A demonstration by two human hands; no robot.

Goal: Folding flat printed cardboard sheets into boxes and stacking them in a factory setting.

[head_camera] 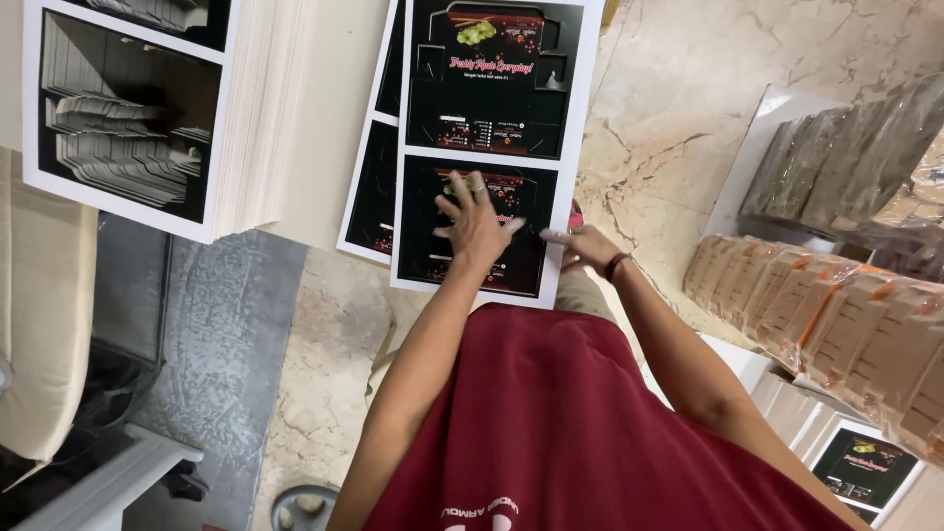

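here, nearest, the left hand [475, 218] lies flat with fingers spread on the top printed sheet [492, 147], black with a white border. the right hand [580, 246] presses open fingers at that sheet's right edge. the sheet overhangs a second stack [369, 197] to the left. open marble floor [669, 128] lies right; farther left stands a tall sheet pile [251, 118].

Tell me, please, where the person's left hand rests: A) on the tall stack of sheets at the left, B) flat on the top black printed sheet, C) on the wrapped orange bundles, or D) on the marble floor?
B: the left hand lies spread, fingers open, on the lower black panel of the top printed sheet, beside the right hand at the sheet's edge.
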